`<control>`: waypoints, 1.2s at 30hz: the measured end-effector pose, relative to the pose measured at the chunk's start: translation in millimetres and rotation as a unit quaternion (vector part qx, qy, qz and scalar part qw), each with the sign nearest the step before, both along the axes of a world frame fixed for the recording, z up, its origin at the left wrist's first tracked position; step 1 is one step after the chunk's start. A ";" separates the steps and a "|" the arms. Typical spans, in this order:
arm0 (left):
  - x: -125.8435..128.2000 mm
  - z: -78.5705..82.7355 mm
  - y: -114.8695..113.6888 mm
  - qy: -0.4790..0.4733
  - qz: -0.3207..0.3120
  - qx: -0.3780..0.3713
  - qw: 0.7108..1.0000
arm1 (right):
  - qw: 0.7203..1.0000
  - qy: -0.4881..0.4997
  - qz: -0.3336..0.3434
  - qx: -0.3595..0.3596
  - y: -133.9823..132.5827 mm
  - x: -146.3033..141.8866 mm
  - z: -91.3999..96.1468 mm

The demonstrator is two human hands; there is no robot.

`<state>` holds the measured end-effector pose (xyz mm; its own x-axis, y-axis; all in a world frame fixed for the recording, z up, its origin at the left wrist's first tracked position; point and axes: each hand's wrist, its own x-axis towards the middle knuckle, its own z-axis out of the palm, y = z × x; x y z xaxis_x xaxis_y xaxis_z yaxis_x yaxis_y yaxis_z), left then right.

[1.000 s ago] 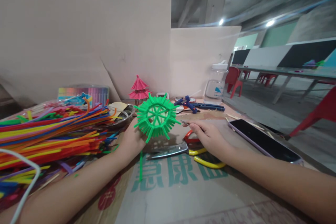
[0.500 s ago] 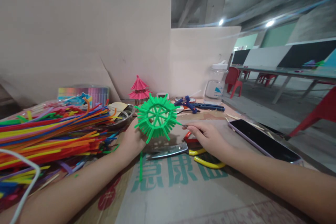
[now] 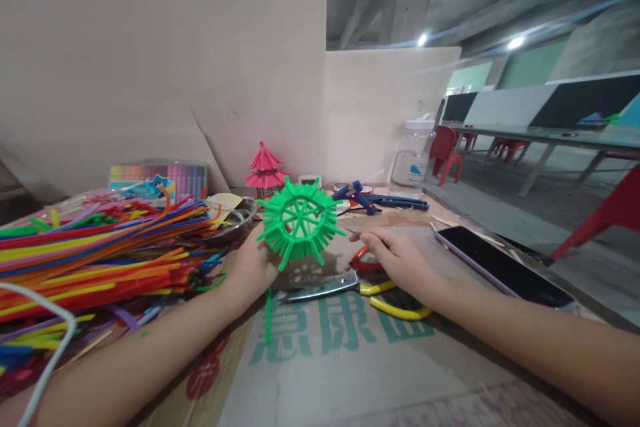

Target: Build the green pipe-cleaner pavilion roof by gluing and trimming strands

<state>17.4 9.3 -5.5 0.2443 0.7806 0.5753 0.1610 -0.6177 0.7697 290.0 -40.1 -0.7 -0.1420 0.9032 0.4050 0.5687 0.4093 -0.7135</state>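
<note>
A green wheel of pipe cleaners (image 3: 301, 221), with spokes inside a ring and a fringe of short stubs, faces me in the middle. Behind its left side my left hand (image 3: 255, 257) is closed on it, the fingertips mostly hidden. A green pipe cleaner (image 3: 269, 317) hangs below that hand. To the wheel's right, my right hand (image 3: 395, 257) pinches a thin pointed tool (image 3: 353, 231), mostly covered by the fingers; its tip is apart from the wheel. Scissors (image 3: 325, 285) and yellow-handled pliers (image 3: 400, 309) lie below the hands.
Bundles of coloured pipe cleaners (image 3: 100, 240) fill the left side. A pink pagoda model (image 3: 265, 167), a blue glue gun (image 3: 357, 197) and a water bottle (image 3: 413, 160) stand along the back, before white boards (image 3: 165, 80). A phone (image 3: 500, 267) lies at right.
The thin tool in my right hand has come away from the green stub on the wheel's right side. My left hand and the wheel stay almost still.
</note>
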 end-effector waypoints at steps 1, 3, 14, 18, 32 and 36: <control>-0.7 0.0 -0.4 0.035 0.019 0.016 0.999 | 1.000 0.009 -0.007 -0.012 0.5 -0.2 0.7; -1.6 -0.1 -0.6 0.130 0.068 0.061 0.987 | 0.999 0.014 -0.014 -0.031 1.5 -0.7 1.9; 3.8 5.1 -4.3 0.190 0.090 0.096 0.973 | 0.994 -0.008 0.043 -0.105 -3.4 -1.9 1.5; 1.6 0.5 -4.2 0.183 0.098 0.095 0.974 | 0.992 0.019 0.039 -0.115 -4.3 -3.0 2.3; -0.4 -10.8 -0.1 0.160 0.073 0.066 0.982 | 0.979 0.085 0.034 -0.184 -7.7 -6.5 7.3; 0.6 -9.3 -0.7 0.157 0.069 0.065 0.983 | 0.977 0.088 0.040 -0.189 -7.8 -6.4 6.8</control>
<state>18.0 8.6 -14.7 0.3226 0.7431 0.5863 0.4663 -0.6638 0.5847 283.7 -47.8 6.1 -0.1763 0.9820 0.0683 0.4002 0.1349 -0.9065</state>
